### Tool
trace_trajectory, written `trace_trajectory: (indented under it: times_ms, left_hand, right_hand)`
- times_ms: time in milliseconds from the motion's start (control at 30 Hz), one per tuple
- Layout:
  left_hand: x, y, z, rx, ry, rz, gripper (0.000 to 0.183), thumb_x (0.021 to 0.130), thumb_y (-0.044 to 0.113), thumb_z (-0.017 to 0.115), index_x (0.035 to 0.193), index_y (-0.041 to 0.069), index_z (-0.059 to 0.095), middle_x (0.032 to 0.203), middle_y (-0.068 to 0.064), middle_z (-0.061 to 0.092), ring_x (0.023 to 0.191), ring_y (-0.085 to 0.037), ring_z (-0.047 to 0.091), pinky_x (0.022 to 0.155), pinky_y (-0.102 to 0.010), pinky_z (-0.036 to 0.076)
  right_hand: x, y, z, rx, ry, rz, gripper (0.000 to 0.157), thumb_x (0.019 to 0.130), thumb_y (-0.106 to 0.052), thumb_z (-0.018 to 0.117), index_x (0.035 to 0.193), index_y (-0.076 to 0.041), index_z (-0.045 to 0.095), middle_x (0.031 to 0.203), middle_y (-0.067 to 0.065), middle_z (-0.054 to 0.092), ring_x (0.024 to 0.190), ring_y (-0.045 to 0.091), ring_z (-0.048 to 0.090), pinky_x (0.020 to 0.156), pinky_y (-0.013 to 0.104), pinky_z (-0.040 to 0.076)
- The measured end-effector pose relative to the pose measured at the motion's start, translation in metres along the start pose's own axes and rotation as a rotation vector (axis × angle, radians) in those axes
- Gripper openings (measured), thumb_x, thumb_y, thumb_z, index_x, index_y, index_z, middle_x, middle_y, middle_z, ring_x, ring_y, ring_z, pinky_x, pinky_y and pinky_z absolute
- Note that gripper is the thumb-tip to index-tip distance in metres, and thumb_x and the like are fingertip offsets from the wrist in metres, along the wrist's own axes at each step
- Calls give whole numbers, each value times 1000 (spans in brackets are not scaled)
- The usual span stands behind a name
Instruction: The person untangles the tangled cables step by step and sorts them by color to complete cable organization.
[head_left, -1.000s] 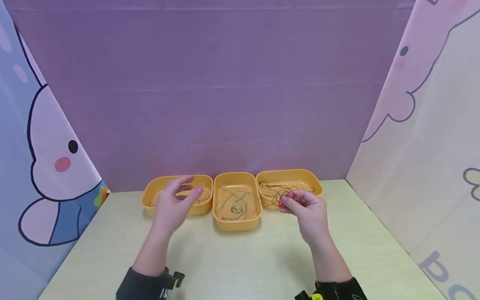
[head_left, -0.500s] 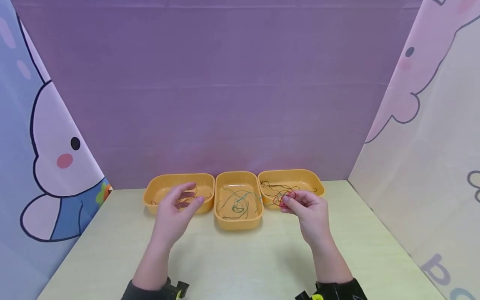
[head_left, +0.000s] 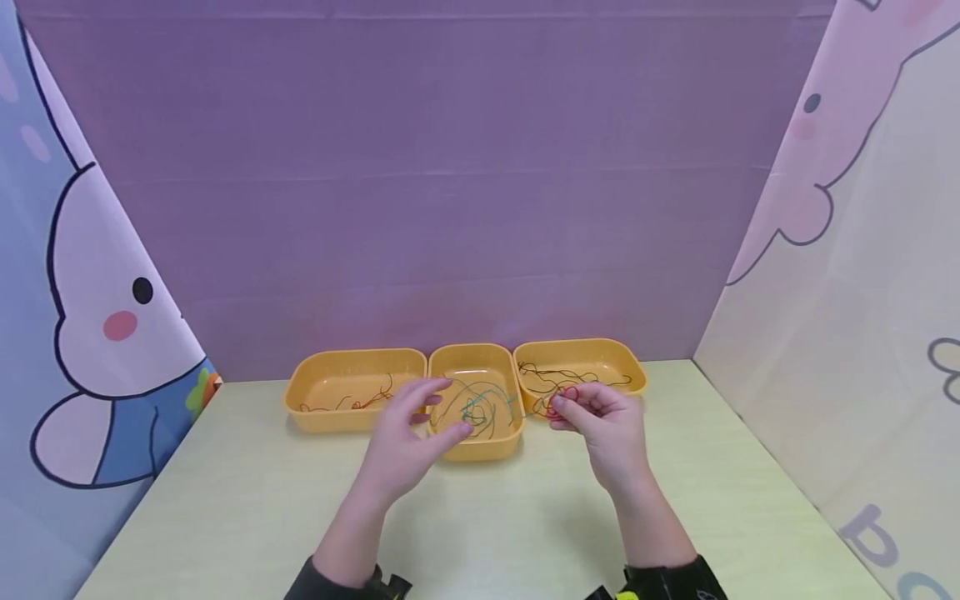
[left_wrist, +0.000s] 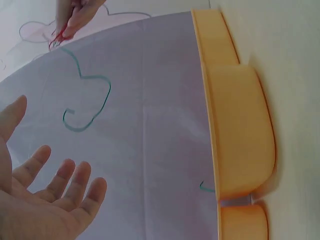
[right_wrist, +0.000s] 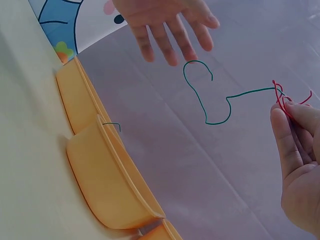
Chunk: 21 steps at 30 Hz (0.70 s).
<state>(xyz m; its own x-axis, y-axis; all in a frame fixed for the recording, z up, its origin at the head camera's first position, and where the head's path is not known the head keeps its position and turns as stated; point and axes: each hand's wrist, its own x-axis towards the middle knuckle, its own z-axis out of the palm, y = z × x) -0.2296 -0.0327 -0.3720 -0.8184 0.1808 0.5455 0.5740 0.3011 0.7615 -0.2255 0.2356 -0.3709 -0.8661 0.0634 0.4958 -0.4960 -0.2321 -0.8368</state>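
Observation:
Between thumb and fingertips, my right hand (head_left: 609, 435) pinches a small bundle of looped red wire (right_wrist: 283, 100) above the near edge of the right tray. A thin green wire (right_wrist: 206, 122) with stiff bends sticks out from that bundle toward the left hand. My left hand (head_left: 405, 446) hovers at the middle tray's left side, fingers spread and thumb apart, holding nothing. In the right wrist view the left fingertips (right_wrist: 171, 61) are near the green wire's curved end; whether they touch it I cannot tell.
Three yellow trays stand side by side against the purple backdrop (head_left: 450, 208): left (head_left: 337, 423), middle (head_left: 480, 452) and right (head_left: 577, 346). Reddish wires (head_left: 367, 402) lie in the left one, green-blue wires (head_left: 476, 408) in the middle, dark wires (head_left: 558, 375) in the right. Printed side panels flank the table.
My left hand has moved right, from in front of the left tray to the middle tray. The right hand has shifted slightly left and still holds the red wire.

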Motion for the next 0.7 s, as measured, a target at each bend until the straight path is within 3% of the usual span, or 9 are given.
trace_trajectory:
  times_ms: [167,333,700]
  left_hand:
    - [-1,1,16,73,-25,-32,62,72,40,83,127,29,58,128,10,50,104,-11,50,83,-41,48]
    - [-2,4,28,130,-58,-16,60,75,35,82,129,28,57,128,11,50,107,-11,51,86,-39,49]
    - [-5,10,38,152,-91,24,42,77,26,82,115,21,66,114,11,59,99,-8,54,82,-39,52]
  right_hand:
    - [-2,2,5,-11,-19,17,15,82,4,71,89,12,61,82,14,66,75,29,65,66,40,57]
    - [-5,7,10,-4,-48,12,13,82,8,70,90,13,60,83,15,67,74,31,66,65,41,58]
    - [-8,14,20,-53,-104,35,15,83,2,71,89,12,62,82,16,67,71,33,65,64,42,58]
